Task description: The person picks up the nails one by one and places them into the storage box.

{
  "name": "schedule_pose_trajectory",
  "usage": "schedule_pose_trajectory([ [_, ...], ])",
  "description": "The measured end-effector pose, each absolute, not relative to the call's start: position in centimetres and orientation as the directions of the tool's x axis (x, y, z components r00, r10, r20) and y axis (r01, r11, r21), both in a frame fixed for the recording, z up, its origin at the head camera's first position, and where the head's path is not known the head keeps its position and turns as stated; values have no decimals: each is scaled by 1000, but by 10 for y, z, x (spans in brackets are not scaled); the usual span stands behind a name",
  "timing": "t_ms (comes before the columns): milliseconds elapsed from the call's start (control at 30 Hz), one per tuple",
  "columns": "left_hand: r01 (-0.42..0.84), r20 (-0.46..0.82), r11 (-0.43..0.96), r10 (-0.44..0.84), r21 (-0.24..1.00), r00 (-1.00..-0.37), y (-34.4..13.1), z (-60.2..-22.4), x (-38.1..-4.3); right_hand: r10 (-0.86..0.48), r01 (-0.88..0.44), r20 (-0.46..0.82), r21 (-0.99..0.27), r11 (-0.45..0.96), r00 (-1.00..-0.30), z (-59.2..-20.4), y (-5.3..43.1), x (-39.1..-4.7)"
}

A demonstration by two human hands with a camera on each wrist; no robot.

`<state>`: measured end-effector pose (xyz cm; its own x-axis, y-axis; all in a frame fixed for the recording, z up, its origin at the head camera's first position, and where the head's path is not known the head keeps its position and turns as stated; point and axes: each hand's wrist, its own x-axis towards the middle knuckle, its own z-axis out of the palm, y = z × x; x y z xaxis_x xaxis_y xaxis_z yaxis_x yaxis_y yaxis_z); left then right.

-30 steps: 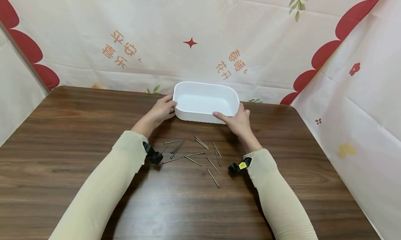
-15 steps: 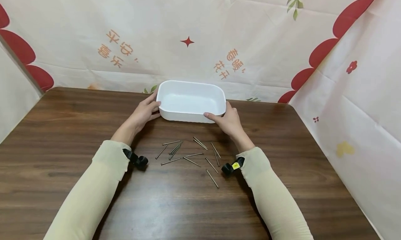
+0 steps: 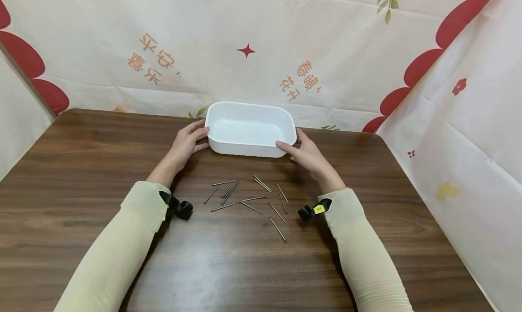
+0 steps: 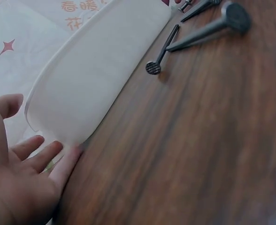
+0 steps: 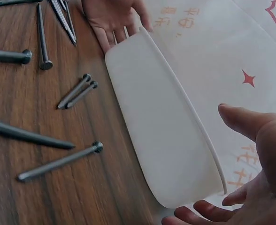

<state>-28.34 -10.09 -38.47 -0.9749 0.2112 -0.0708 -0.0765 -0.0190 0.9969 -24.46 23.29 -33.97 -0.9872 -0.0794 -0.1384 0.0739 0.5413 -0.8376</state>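
Note:
A white rectangular plastic box (image 3: 246, 150) with rounded corners stands at the table's far edge, its inside bare. At its left end is my left hand (image 3: 184, 144). The left wrist view has this hand's fingers (image 4: 46, 157) stretched out to the box's end, the thumb apart from the rim. My right hand (image 3: 310, 156) is at the other end. Its thumb (image 5: 243, 121) stands off the rim in the right wrist view, and its fingers lie loosely by the lower corner. Several loose metal nails (image 3: 278, 230) are scattered nearer on the table.
The brown wood-grain table (image 3: 212, 266) spreads toward me and to both sides. Right behind the box hangs a pale printed cloth (image 3: 195, 40), with another stretch of cloth (image 3: 481, 167) along the right side. Black wrist cameras (image 3: 181, 209) sit low over the table near the nails.
The box has shifted left along the far edge between both hands, then stopped. My right hand has since loosened and drawn slightly right, its thumb off the rim. The nails lie as before.

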Motion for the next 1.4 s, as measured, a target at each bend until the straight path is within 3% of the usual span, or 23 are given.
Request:
schedule_pose_trajectory([
  [300,5,6,-5,168,1000,-986,-98,-386,-285,-44,167,-240,-787,594,-970,-335,254,-232],
  [433,13,24,-76,151,997,-988,-93,-385,-289,-55,174,-270,-751,637,-961,-324,259,-220],
  [567,7,25,-116,148,993,-989,-89,-384,-291,-127,98,-266,-692,716,-955,-309,257,-208],
  [833,47,51,-31,178,998,-983,-91,-383,-289,-252,-54,-254,-596,801,-934,-289,245,-189],
  [1067,88,79,36,188,996,-979,-90,-388,-289,-274,-140,-252,-445,885,-928,-301,236,-183],
  [1400,116,102,67,174,991,-979,-89,-394,-290,-333,-192,-311,-407,893,-890,-320,223,-184],
])
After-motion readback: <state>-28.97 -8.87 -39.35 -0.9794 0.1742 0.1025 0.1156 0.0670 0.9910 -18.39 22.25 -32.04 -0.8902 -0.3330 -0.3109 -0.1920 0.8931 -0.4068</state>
